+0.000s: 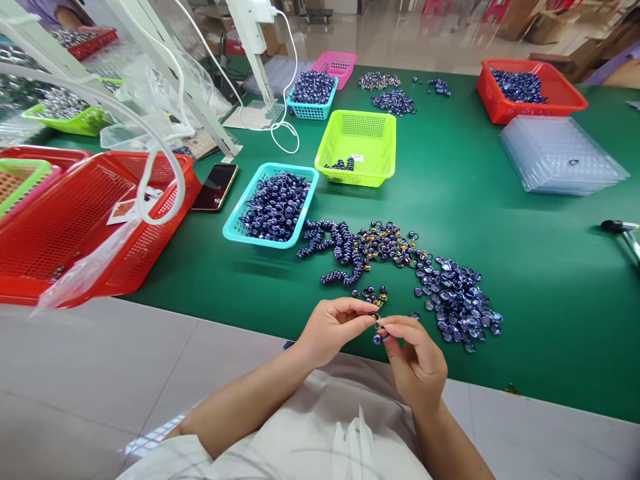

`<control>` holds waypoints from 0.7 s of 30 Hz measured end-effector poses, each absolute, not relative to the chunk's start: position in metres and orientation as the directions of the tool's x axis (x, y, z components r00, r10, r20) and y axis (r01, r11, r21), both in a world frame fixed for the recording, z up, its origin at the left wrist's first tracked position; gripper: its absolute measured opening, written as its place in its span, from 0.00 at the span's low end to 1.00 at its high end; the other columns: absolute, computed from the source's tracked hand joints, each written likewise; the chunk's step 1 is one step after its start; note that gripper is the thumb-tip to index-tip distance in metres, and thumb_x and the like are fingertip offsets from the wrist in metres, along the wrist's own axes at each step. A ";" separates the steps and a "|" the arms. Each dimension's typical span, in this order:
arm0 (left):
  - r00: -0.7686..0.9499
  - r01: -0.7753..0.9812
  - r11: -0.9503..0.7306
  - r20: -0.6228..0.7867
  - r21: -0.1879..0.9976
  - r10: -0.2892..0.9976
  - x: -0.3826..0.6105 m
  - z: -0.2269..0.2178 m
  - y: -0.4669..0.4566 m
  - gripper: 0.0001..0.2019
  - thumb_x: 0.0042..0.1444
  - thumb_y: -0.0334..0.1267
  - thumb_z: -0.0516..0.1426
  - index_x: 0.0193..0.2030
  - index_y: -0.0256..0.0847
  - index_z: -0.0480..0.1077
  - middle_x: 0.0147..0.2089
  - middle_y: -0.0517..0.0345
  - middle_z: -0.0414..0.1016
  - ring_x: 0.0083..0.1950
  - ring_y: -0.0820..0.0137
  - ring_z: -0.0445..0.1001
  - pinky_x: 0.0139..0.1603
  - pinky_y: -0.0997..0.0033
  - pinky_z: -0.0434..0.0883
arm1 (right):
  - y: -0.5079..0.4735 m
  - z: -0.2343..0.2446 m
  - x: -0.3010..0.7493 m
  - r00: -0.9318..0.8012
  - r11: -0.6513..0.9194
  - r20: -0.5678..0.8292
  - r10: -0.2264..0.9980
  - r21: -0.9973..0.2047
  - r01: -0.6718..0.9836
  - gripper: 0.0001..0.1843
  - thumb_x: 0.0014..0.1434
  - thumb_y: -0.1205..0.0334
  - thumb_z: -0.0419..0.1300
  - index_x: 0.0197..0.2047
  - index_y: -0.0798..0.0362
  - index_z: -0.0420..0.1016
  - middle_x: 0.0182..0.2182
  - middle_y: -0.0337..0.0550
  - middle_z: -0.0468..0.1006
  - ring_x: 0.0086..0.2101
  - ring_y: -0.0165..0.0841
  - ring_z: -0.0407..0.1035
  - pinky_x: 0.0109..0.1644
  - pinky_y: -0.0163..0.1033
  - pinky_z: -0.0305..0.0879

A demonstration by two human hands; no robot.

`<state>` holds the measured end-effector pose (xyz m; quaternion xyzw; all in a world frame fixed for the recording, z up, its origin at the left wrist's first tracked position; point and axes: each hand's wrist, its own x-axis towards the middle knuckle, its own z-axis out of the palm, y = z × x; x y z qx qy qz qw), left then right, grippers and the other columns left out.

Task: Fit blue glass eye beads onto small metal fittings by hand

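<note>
My left hand [327,331] is closed in a pinch at the table's front edge, gripping a small dark part with a bit of yellow, partly hidden by the fingertips. Close against it, my right hand [417,357] pinches a small shiny dark-blue round piece [377,339]. The fingertips of both hands nearly meet. Just beyond them lie a few loose dark-and-yellow ring parts [371,293]. Farther out is a larger pile of dark-and-yellow ring parts [385,241], beside rows of stacked dark-blue rings [343,241]. Flat dark-blue caps [457,300] are heaped to the right.
A blue basket [233,227] holds many dark-blue ring parts. Behind it stand a green basket [380,137] with a few pieces and a phone [216,188]. Large red baskets [165,247] sit left. Clear plastic trays [560,153] and a red basket [565,103] stand at right.
</note>
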<state>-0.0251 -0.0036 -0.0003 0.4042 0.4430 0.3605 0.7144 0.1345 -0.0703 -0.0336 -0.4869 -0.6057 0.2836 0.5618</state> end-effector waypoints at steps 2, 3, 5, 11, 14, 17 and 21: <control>0.344 -0.144 0.388 -0.321 0.910 0.882 -0.026 0.000 -0.005 0.11 0.47 0.40 0.69 0.36 0.37 0.82 0.36 0.51 0.83 0.37 0.67 0.79 0.42 0.69 0.76 | -0.070 -0.033 0.134 0.146 0.345 0.399 0.905 -0.891 0.295 0.16 0.62 0.75 0.58 0.48 0.45 0.74 0.41 0.44 0.79 0.42 0.36 0.76 0.41 0.43 0.77; 0.344 -0.137 0.369 -0.305 0.919 0.888 -0.026 0.000 -0.005 0.11 0.47 0.40 0.69 0.36 0.37 0.82 0.37 0.51 0.83 0.38 0.66 0.79 0.42 0.68 0.76 | -0.070 -0.032 0.134 0.152 0.343 0.403 0.903 -0.886 0.310 0.16 0.62 0.75 0.59 0.48 0.44 0.74 0.41 0.44 0.79 0.42 0.36 0.75 0.41 0.43 0.77; 0.342 -0.117 0.320 -0.265 0.940 0.902 -0.025 0.000 -0.006 0.09 0.48 0.39 0.68 0.36 0.38 0.82 0.37 0.51 0.83 0.38 0.66 0.79 0.42 0.68 0.76 | -0.069 -0.030 0.134 0.149 0.344 0.410 0.900 -0.877 0.335 0.17 0.61 0.75 0.59 0.48 0.44 0.75 0.41 0.43 0.78 0.41 0.35 0.75 0.41 0.42 0.76; 0.338 -0.040 0.196 -0.171 0.980 0.925 -0.026 -0.004 -0.007 0.08 0.51 0.37 0.66 0.38 0.39 0.83 0.37 0.49 0.83 0.38 0.66 0.78 0.40 0.69 0.75 | -0.067 -0.030 0.134 0.143 0.342 0.411 0.901 -0.871 0.352 0.17 0.61 0.75 0.59 0.48 0.44 0.75 0.40 0.43 0.77 0.40 0.35 0.75 0.39 0.42 0.76; 0.345 0.003 0.127 -0.120 0.992 0.931 -0.027 -0.008 -0.007 0.08 0.53 0.35 0.65 0.40 0.38 0.83 0.36 0.49 0.83 0.37 0.66 0.78 0.39 0.69 0.74 | -0.065 -0.031 0.134 0.148 0.347 0.417 0.897 -0.870 0.352 0.18 0.60 0.76 0.60 0.48 0.44 0.75 0.40 0.42 0.78 0.40 0.35 0.75 0.39 0.41 0.75; 0.367 0.039 0.049 -0.060 0.998 0.928 -0.030 -0.012 -0.006 0.08 0.55 0.34 0.63 0.41 0.38 0.82 0.37 0.49 0.83 0.37 0.66 0.77 0.41 0.68 0.74 | -0.064 -0.031 0.134 0.138 0.356 0.424 0.895 -0.866 0.350 0.19 0.60 0.77 0.60 0.48 0.44 0.75 0.40 0.42 0.78 0.40 0.34 0.75 0.40 0.41 0.75; 0.399 0.065 -0.003 -0.023 0.998 0.917 -0.032 -0.012 -0.006 0.09 0.57 0.33 0.62 0.42 0.37 0.82 0.36 0.49 0.82 0.37 0.66 0.77 0.41 0.68 0.73 | -0.062 -0.030 0.134 0.115 0.373 0.446 0.887 -0.842 0.391 0.18 0.60 0.76 0.60 0.47 0.44 0.75 0.40 0.43 0.79 0.39 0.34 0.76 0.39 0.41 0.76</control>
